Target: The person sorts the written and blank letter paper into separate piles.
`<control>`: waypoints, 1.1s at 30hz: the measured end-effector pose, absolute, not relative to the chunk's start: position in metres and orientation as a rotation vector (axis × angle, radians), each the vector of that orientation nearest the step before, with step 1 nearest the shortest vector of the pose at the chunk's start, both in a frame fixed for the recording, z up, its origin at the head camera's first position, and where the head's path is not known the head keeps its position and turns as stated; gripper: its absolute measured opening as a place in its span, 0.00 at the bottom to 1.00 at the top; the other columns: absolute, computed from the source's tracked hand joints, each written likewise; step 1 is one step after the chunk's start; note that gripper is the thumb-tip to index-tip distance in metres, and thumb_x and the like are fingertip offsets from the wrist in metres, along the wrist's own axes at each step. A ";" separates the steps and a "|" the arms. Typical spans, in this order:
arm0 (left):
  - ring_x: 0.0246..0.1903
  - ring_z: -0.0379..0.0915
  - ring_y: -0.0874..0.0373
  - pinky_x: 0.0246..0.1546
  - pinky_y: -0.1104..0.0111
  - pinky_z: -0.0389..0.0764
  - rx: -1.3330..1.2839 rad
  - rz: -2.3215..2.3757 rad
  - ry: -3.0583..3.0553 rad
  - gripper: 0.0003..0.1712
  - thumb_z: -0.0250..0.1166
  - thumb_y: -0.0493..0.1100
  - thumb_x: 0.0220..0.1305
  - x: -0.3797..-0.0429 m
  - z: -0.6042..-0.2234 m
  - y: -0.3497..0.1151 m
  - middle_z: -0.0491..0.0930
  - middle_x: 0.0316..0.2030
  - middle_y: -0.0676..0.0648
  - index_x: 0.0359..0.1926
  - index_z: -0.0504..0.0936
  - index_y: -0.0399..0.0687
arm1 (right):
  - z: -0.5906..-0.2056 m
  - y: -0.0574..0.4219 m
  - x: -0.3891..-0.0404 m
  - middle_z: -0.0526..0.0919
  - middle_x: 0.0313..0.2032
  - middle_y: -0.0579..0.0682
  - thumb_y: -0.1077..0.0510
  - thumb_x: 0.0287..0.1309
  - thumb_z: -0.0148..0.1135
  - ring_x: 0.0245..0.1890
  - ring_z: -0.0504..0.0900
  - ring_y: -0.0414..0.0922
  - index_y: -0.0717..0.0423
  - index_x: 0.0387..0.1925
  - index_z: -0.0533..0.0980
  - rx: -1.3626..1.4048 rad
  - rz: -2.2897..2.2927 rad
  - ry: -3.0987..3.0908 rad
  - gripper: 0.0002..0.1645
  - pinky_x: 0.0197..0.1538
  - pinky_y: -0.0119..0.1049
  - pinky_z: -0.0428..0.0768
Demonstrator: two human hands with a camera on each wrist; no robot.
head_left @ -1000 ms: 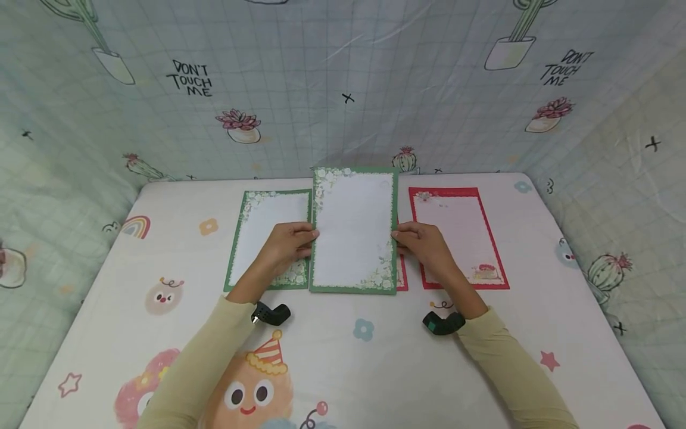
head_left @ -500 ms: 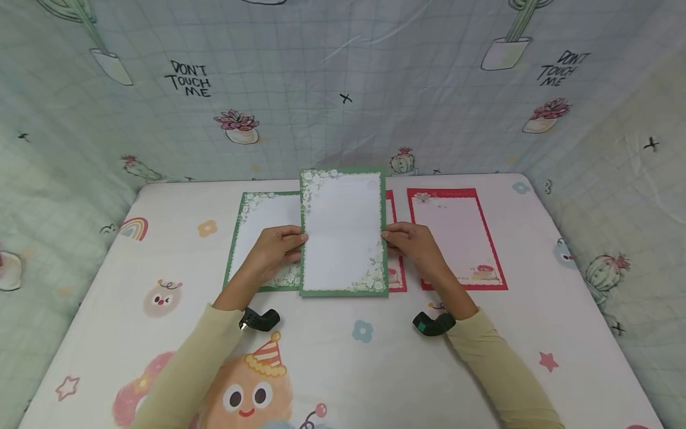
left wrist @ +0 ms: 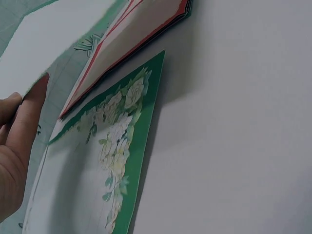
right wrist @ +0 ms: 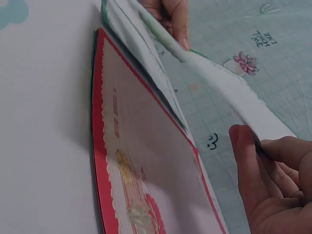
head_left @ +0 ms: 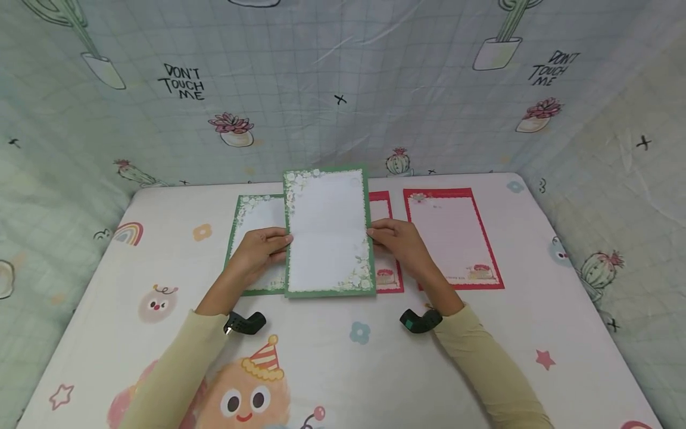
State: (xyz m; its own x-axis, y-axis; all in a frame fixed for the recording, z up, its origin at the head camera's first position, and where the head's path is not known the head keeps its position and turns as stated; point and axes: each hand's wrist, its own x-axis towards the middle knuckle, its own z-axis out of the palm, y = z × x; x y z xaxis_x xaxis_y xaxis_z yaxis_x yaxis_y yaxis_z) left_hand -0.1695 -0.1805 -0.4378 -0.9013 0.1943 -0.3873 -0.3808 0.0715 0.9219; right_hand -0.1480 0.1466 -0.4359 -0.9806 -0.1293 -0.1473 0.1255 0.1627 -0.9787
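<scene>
A green-bordered sheet of paper [head_left: 328, 232] with white flowers is held up off the table by both hands. My left hand [head_left: 257, 253] pinches its left edge, and my right hand [head_left: 396, 244] pinches the right edge. Behind it on the left lies another green-bordered sheet [head_left: 257, 217], partly covered from view. Between the held sheet and my right hand shows part of a red-bordered sheet [head_left: 382, 205]. From the right wrist, the thumb and fingers of the right hand [right wrist: 273, 190] are seen gripping the paper's edge.
Farther right, a second red-bordered sheet [head_left: 447, 238] with a cake print lies flat. A white table cover [head_left: 375, 381] with cartoon prints lies beneath. Patterned cloth [head_left: 300, 89] rises behind the table and at both sides. In the right wrist view, a red-bordered stack [right wrist: 151, 122] shows layered edges.
Both hands have carried the green-bordered sheet leftward. It now covers more of the left green-bordered sheet, and more of the middle red-bordered sheet shows. Both hands still pinch it.
</scene>
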 end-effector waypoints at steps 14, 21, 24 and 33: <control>0.36 0.80 0.68 0.41 0.76 0.85 -0.192 1.870 2.004 0.23 0.61 0.38 0.74 -0.168 -0.429 -0.210 0.83 0.42 0.56 0.64 0.72 0.29 | -0.436 0.121 -0.154 0.89 0.47 0.55 0.53 0.69 0.66 0.42 0.89 0.47 0.60 0.54 0.81 -0.054 -1.937 2.166 0.18 0.51 0.41 0.87; 0.37 0.82 0.68 0.43 0.76 0.85 -0.237 1.911 1.985 0.24 0.63 0.37 0.73 -0.165 -0.432 -0.224 0.84 0.41 0.56 0.65 0.71 0.29 | -0.439 0.105 -0.155 0.88 0.48 0.55 0.56 0.70 0.64 0.44 0.89 0.47 0.61 0.53 0.81 -0.093 -1.969 2.109 0.16 0.54 0.46 0.85; 0.36 0.81 0.68 0.41 0.76 0.85 -0.241 1.932 1.981 0.23 0.63 0.37 0.73 -0.164 -0.432 -0.228 0.84 0.40 0.55 0.63 0.72 0.30 | -0.439 0.100 -0.156 0.88 0.47 0.55 0.57 0.70 0.64 0.43 0.89 0.47 0.61 0.52 0.82 -0.096 -1.975 2.100 0.15 0.54 0.46 0.85; 0.40 0.80 0.69 0.43 0.78 0.84 -0.238 1.930 1.984 0.25 0.63 0.39 0.73 -0.160 -0.435 -0.245 0.80 0.44 0.55 0.65 0.70 0.30 | -0.445 0.086 -0.157 0.89 0.44 0.53 0.54 0.69 0.65 0.38 0.89 0.46 0.60 0.51 0.83 -0.079 -1.959 2.083 0.16 0.51 0.41 0.87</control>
